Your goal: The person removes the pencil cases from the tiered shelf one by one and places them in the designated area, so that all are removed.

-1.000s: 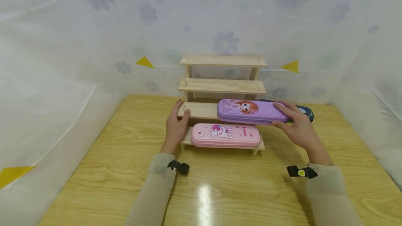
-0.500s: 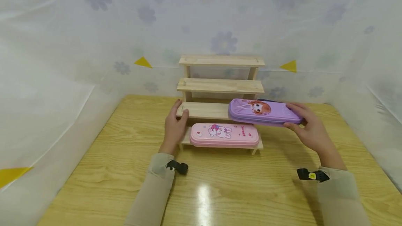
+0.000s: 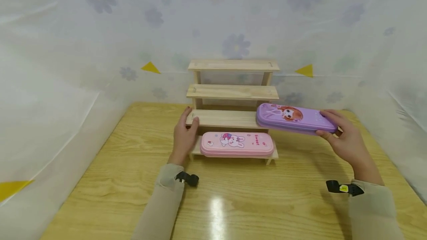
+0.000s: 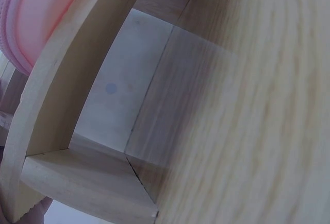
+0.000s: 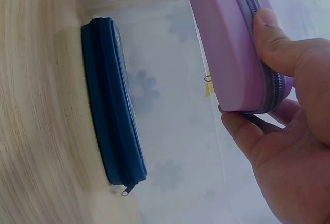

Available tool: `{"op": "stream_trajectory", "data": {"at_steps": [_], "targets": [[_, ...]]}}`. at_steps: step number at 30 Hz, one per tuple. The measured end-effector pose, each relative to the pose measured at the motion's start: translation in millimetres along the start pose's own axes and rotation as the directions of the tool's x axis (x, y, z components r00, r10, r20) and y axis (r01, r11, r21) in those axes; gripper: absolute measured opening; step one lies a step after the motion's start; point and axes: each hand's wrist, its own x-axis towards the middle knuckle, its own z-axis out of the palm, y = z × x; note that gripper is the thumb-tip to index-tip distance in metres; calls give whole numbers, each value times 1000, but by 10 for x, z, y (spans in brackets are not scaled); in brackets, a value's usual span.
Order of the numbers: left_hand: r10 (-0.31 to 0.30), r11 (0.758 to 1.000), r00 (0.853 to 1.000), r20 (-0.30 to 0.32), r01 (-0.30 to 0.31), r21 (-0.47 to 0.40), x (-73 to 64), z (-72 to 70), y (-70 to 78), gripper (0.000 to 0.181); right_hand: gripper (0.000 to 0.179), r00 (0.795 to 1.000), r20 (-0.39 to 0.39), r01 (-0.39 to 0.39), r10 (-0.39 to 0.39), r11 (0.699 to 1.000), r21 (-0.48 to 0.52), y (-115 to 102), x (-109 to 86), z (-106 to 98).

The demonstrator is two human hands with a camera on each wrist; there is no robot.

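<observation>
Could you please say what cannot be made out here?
Head: dark blue case, hidden by the purple case; the latter's pale print, too small.
Left wrist: pink case and left hand, cut off by frame edges.
Right wrist: purple case's far end, beyond the top edge.

White glare streak on the table [image 3: 253,199]

Girl-printed purple case [image 3: 297,118], closed, face-up, at right end of stepped wooden rack [image 3: 230,92]

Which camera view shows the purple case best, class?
The head view: the purple case shows nearly all its top, picture included. The right wrist view shows only the held end; the left wrist view shows none.
</observation>
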Motion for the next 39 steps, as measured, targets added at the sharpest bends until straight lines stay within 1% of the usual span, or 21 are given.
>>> {"op": "stream_trajectory", "data": {"at_steps": [6, 12, 18, 26, 28, 31, 36, 39], "targets": [[-5, 1000, 1000, -9, 5, 3, 1, 5, -7, 54, 61, 1000, -22, -6, 7, 1000, 13, 85, -36, -100], [14, 1000, 1000, -15, -14, 14, 16, 3, -12, 57, 61, 997, -71, -13, 13, 1000, -2, 173, -77, -188], [6, 1000, 1000, -15, -6, 12, 8, -10, -7, 55, 59, 993, -88, -76, 76, 997, -1, 196, -134, -262], [17, 1000, 1000, -13, -17, 10, 18, -1, -18, 55, 59, 981, -122, -158, 152, 986, -46, 280, -194, -386], [21, 1000, 1000, -13, -21, 9, 21, -2, -23, 55, 59, 979, -114, -173, 167, 984, -47, 327, -205, -387], [25, 1000, 1000, -11, -25, 6, 21, -4, -34, 56, 58, 979, -82, -194, 188, 979, -67, 397, -214, -357], [33, 999, 999, -5, -33, 3, 20, 0, -50, 56, 59, 973, 29, -224, 230, 965, -137, 482, -206, -287], [35, 999, 999, -4, -35, 1, 21, 4, -48, 56, 58, 970, 81, -214, 230, 961, -175, 499, -193, -248]]}}
